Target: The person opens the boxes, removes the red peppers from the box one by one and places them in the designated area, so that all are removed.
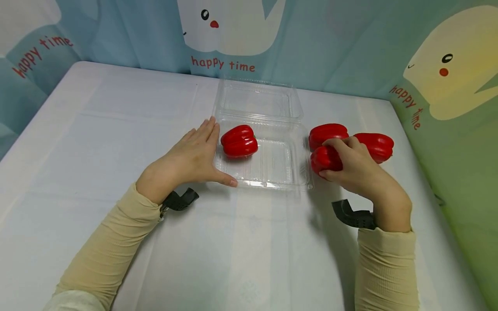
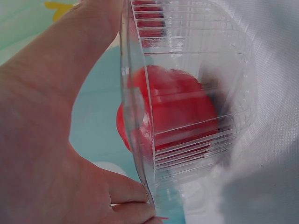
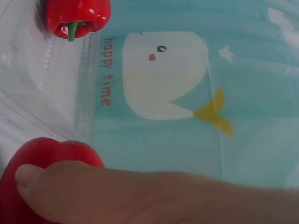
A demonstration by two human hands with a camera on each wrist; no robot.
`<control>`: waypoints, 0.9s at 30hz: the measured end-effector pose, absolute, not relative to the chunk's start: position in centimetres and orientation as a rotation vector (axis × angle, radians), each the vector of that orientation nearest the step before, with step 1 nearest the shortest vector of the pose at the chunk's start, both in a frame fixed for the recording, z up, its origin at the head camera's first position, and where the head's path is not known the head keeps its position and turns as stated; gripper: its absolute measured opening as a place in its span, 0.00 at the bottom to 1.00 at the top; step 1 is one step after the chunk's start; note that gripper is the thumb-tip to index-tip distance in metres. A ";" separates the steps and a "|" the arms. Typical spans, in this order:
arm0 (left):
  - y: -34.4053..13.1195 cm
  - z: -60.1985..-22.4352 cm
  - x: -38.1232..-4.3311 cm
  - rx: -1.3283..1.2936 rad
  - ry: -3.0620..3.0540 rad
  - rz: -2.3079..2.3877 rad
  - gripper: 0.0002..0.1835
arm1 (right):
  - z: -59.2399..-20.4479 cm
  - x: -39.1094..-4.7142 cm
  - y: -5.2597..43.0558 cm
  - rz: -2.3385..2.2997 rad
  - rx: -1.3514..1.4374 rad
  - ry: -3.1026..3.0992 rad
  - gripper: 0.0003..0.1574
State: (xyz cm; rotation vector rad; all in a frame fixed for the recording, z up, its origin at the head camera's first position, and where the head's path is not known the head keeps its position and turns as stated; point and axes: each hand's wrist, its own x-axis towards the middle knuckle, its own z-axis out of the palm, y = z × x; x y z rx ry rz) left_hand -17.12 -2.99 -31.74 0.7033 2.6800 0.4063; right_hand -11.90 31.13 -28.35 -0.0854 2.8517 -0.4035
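A clear plastic clamshell container (image 1: 272,185) lies unfolded on the table, its lid (image 1: 258,99) tipped back toward the curtain. One red bell pepper (image 1: 239,141) sits in the left part of its base. My left hand (image 1: 190,157) rests against the container's left rim, fingers straight and thumb along the front edge. With thumb and fingers, my right hand (image 1: 355,166) grips another red bell pepper (image 1: 325,160) just right of the container. In the right wrist view, the thumb presses on that pepper (image 3: 51,151).
Two more red bell peppers, one behind (image 1: 328,133) and one to the right (image 1: 376,146), lie close around my right hand. A printed curtain (image 1: 330,52) borders the white table (image 1: 218,255) at the back and sides.
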 end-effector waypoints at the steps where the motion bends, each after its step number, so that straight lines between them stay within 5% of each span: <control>1: -3.0 -31.7 -17.1 0.703 2.680 0.408 0.76 | -28.4 -11.9 31.1 -0.394 -0.090 2.844 0.45; 27: -3.0 -31.8 -17.2 0.699 2.678 0.408 0.76 | -28.6 -12.0 31.2 -0.373 -0.126 2.809 0.43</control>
